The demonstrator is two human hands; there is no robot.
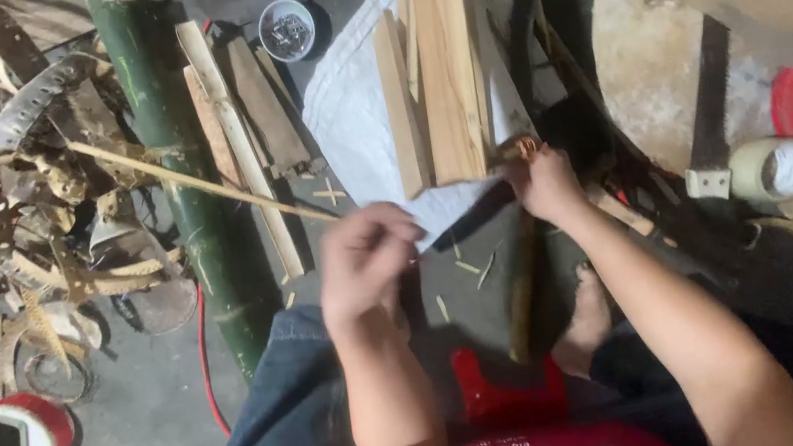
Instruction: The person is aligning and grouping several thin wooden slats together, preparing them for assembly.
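My left hand (365, 257) is closed around the near end of a long thin bamboo strip (200, 184) that runs up and to the left across the floor. My right hand (542, 180) grips the wooden handle of a tool (516, 149) just below a stack of flat wooden boards (446, 66). The tool's working end is hidden behind my hand. A split bamboo stick (522, 283) lies below my right hand, next to my bare foot (584, 316).
A thick green bamboo pole (189, 178) lies left of centre, with split slats (240, 141) beside it. Punched leather-like scrap strips (30, 197) pile up at left. A white sack (352, 107) lies under the boards. A small cup of metal bits (287, 30), a tape roll (778, 168) and a phone on a red-and-white drum (19, 436) stand around.
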